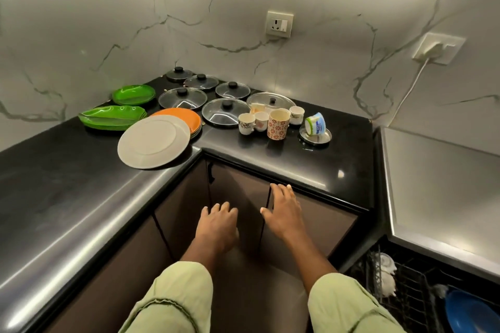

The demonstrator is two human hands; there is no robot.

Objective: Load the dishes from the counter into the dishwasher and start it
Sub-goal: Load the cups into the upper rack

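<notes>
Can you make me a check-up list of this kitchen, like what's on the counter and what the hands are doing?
Surface: black corner counter, shiny.
Job's things: white plate atop orange plates; two stacks of green plates; knobbed lids; cups; tub tipped on a small steel plate; dishwasher rack lower right, holding a blue bowl.
Clutter: nothing seen.
Hands: left hand and right hand open, holding nothing, before the cabinet doors.
Cables: white cable hangs from a wall plug.
Surroundings: marble-look walls, wall socket.
</notes>
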